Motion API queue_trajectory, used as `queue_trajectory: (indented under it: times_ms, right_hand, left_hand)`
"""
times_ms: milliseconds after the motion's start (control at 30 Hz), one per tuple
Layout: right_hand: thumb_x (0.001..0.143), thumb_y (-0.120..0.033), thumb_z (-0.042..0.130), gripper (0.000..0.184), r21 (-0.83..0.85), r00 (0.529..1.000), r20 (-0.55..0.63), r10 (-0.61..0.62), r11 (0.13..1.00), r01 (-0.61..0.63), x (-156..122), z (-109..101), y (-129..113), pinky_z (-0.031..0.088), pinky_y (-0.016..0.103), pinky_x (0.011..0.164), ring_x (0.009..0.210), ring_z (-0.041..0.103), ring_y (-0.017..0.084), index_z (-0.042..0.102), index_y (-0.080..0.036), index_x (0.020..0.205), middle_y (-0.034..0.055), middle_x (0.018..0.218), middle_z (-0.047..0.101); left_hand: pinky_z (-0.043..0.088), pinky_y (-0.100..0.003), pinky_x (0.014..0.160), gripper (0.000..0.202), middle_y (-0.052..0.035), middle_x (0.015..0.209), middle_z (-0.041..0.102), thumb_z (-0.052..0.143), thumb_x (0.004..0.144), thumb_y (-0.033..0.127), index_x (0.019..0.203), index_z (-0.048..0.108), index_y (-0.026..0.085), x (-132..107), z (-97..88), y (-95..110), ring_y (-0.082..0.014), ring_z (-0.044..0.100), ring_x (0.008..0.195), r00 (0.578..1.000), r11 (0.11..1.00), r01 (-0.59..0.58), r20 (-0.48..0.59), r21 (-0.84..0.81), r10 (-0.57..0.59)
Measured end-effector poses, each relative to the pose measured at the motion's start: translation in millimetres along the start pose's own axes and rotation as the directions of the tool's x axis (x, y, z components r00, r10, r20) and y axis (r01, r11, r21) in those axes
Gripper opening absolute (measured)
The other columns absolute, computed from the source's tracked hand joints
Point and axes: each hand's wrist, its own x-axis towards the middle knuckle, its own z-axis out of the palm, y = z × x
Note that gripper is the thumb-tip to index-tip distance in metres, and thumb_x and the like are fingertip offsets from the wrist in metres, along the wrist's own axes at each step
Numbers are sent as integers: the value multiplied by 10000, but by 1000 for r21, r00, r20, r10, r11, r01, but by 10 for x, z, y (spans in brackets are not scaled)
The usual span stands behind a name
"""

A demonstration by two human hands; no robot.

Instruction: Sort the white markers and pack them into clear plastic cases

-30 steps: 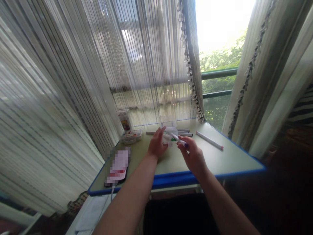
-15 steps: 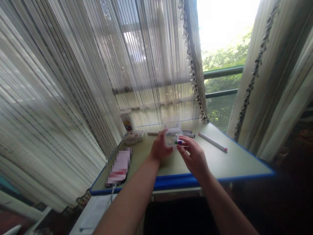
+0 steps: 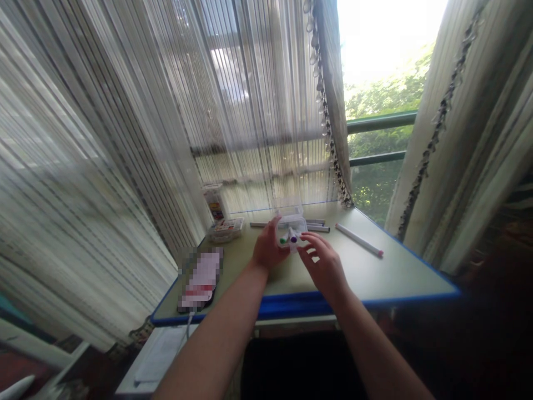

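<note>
My left hand is wrapped round a clear plastic box tilted toward me on the small desk. Two markers stand in the box, one with a green cap and one with a purple cap. My right hand sits just right of the box with its fingers spread and nothing in them, fingertips close to the box's edge.
Loose markers lie behind the box, and a long white marker with a pink end lies to the right. A small tray of bits and a carton stand at the back left. A phone lies near the left front edge. Curtains hang close behind.
My right hand carried the purple-capped marker to the box, put it in beside the green one and let go. My left hand kept its hold on the box.
</note>
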Motion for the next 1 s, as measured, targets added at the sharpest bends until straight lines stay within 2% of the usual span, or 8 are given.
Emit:
queue_trajectory:
  times_ms: [167, 433, 533, 667, 767, 867, 933, 1000]
  right_hand:
    - [900, -278, 487, 258, -102, 998, 19, -55, 993, 57, -20, 21, 30, 590, 291, 627, 750, 637, 143, 595, -213, 1125, 112, 1154, 607]
    - [897, -203, 461, 308, -247, 991, 68, -117, 960, 130, -53, 57, 39, 558, 401, 869, 1091, 593, 234, 570, -199, 1185, 122, 1241, 587]
    - [900, -151, 407, 377, -335, 978, 140, -158, 921, 197, -86, 77, 21, 514, 428, 943, 1151, 557, 240, 554, -222, 1240, 100, 1298, 568]
    - [875, -97, 376, 488, -383, 953, 238, -189, 883, 271, -109, 93, -27, 501, 423, 960, 1173, 544, 235, 494, -254, 1322, 77, 1360, 525]
    - [873, -97, 366, 489, -364, 961, 181, -208, 894, 262, -104, 97, -79, 497, 415, 963, 1202, 525, 232, 481, -241, 1326, 98, 1387, 489]
    - [873, -114, 374, 440, -311, 977, 100, -186, 927, 209, -54, 105, -116, 514, 407, 925, 1187, 530, 233, 515, -243, 1269, 111, 1363, 484]
    - [871, -126, 377, 397, -242, 980, 19, -200, 950, 198, 51, 103, -98, 524, 405, 889, 1141, 548, 227, 540, -247, 1212, 111, 1325, 486]
    - [868, -139, 382, 355, -185, 968, -104, -229, 961, 208, 234, 88, -27, 528, 400, 850, 1082, 560, 220, 551, -240, 1164, 109, 1279, 489]
  left_hand:
    - [530, -382, 845, 772, -135, 1164, 615, 702, 672, 415, 1306, 326, 184, 3, -1, 2, -268, 629, 1027, 1000, 1000, -6, -3, 8, 6]
    - [535, -383, 846, 731, -143, 1143, 618, 669, 700, 429, 1294, 338, 160, 8, 11, -9, -260, 634, 1006, 999, 999, -37, -36, 4, 37]
    - [532, -390, 863, 703, -142, 1151, 616, 652, 706, 379, 1297, 340, 161, -1, 17, -14, -259, 626, 1023, 997, 999, -54, -51, -1, 54]
    - [517, -412, 900, 662, -137, 1153, 610, 625, 712, 306, 1298, 344, 176, -4, 38, -35, -259, 612, 1051, 993, 998, -64, -93, 17, 66]
    - [527, -425, 881, 659, -137, 1134, 604, 642, 710, 318, 1286, 351, 185, 7, 64, -61, -265, 611, 1044, 982, 999, -40, -186, 10, 41]
    - [541, -453, 847, 701, -137, 1121, 594, 682, 679, 342, 1284, 354, 203, 14, 102, -92, -287, 611, 1030, 955, 998, 48, -291, -29, -54]
    - [548, -465, 826, 736, -140, 1119, 586, 703, 657, 333, 1291, 349, 215, 13, 135, -111, -297, 612, 1018, 936, 991, 114, -325, -74, -132]
    - [547, -474, 823, 718, -138, 1116, 581, 696, 660, 301, 1287, 355, 227, 10, 169, -128, -297, 608, 1016, 930, 986, 135, -331, -101, -161]
